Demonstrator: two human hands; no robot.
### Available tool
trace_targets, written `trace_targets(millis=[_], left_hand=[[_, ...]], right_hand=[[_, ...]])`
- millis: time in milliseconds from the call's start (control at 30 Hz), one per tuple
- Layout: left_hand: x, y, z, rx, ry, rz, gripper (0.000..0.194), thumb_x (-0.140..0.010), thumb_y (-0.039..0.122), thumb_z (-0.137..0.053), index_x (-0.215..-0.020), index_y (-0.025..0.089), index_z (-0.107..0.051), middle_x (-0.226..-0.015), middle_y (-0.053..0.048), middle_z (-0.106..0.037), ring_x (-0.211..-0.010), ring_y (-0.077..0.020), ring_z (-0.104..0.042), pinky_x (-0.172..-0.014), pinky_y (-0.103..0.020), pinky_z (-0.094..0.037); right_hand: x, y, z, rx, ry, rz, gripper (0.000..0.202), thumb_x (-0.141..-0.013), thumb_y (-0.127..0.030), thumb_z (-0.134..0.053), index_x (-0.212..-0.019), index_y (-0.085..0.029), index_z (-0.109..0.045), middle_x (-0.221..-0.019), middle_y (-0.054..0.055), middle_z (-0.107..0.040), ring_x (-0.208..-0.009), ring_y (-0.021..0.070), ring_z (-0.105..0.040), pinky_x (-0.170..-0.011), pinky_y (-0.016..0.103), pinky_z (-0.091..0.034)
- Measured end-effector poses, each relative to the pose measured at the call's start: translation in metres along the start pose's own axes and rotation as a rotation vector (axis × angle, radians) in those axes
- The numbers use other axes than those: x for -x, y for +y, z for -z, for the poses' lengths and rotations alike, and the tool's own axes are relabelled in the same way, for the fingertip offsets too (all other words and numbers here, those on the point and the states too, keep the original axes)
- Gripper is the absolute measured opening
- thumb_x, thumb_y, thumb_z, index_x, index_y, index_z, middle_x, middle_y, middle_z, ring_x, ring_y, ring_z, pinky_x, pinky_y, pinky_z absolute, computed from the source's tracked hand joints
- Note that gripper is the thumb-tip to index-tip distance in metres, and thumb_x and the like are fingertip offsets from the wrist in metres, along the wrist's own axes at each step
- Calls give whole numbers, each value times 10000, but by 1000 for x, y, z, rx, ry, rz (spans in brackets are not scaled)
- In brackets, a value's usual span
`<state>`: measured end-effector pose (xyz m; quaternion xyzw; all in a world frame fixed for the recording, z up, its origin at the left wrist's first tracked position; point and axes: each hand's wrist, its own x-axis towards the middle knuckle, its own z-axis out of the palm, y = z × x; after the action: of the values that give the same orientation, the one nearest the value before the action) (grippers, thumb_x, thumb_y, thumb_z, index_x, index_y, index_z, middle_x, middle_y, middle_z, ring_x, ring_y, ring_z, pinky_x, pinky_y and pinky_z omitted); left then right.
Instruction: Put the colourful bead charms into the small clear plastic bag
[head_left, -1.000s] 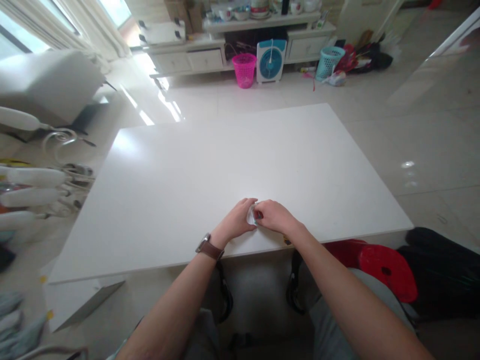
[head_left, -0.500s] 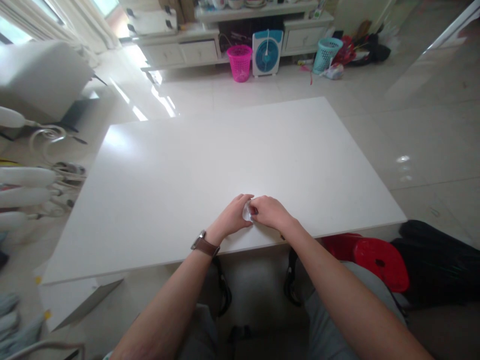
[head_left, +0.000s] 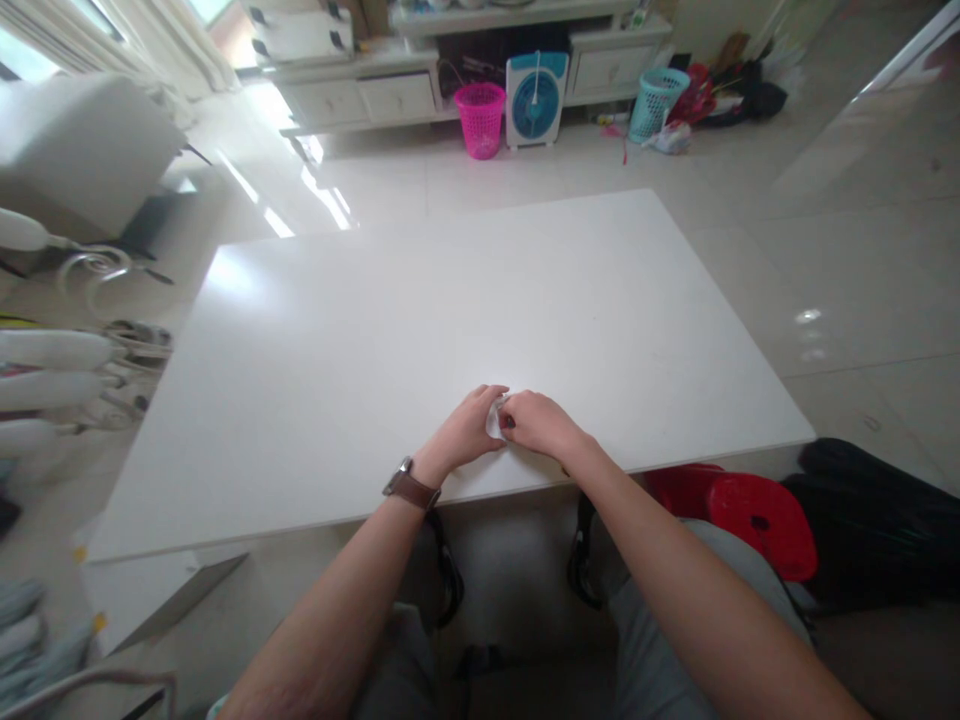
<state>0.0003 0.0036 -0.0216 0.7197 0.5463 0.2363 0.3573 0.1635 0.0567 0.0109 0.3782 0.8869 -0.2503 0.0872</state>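
Note:
Near the front edge of the white table [head_left: 435, 330], my left hand [head_left: 469, 428] curves round a small, whitish, partly see-through object [head_left: 494, 418], thumb on the near side and fingers on the far side. My right hand [head_left: 536, 425] meets it from the right, its fingers curled in a pinch at the object's right side. What the right fingertips hold, if anything, is hidden. The object is too small and too covered to name. A watch with a brown strap [head_left: 411, 485] is on my left wrist.
Red stools [head_left: 761, 525] and a black bag [head_left: 877, 520] are beside the table's near right corner. White chairs [head_left: 56, 350] line the left. Beyond the table are a pink basket [head_left: 481, 120], a fan [head_left: 535, 100] and a light-blue basket [head_left: 657, 103].

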Motion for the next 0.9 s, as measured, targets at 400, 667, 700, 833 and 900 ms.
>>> trace_targets(millis=[400,667,700,833,900], left_hand=[[1,2,1,-1,-1,-21,741,-641,118,-760,-1334,205,-510,-1283,-114,-559,-1204,-277,-561,-1060,-462,-464],[7,-10,32,-88,-10,173,506,-618,137,-753,-1105,196,-629,-1108,-81,-629,-1008,-247,-621,-903,-413,-525],[9,-12,39,-135,-28,234,385,-633,146,-741,-1005,189,-655,-1018,-72,-649,-936,-238,-628,-854,-394,-528],[18,-17,58,-209,-156,456,111,-682,188,-712,-791,187,-686,-787,-38,-678,-733,-186,-625,-669,-291,-484],[24,-19,63,-199,-207,551,132,-646,219,-748,-763,192,-691,-735,-17,-685,-664,-162,-617,-594,-252,-447]], right_hand=[[2,2,0,-41,27,-23,141,-789,-201,-641,-862,-210,-761,-910,82,-754,-825,208,-679,-706,269,-434],[4,11,15,-99,165,-137,173,-829,-204,-567,-906,-217,-722,-921,43,-741,-819,166,-632,-680,258,-369],[4,11,15,-97,181,-145,179,-826,-200,-562,-913,-217,-716,-925,42,-739,-813,165,-627,-669,260,-359],[5,10,15,-98,201,-146,174,-822,-205,-559,-911,-219,-708,-933,41,-735,-812,166,-616,-652,264,-337],[6,9,15,-97,196,-144,169,-827,-205,-562,-908,-220,-709,-943,40,-736,-821,167,-617,-655,262,-337]])
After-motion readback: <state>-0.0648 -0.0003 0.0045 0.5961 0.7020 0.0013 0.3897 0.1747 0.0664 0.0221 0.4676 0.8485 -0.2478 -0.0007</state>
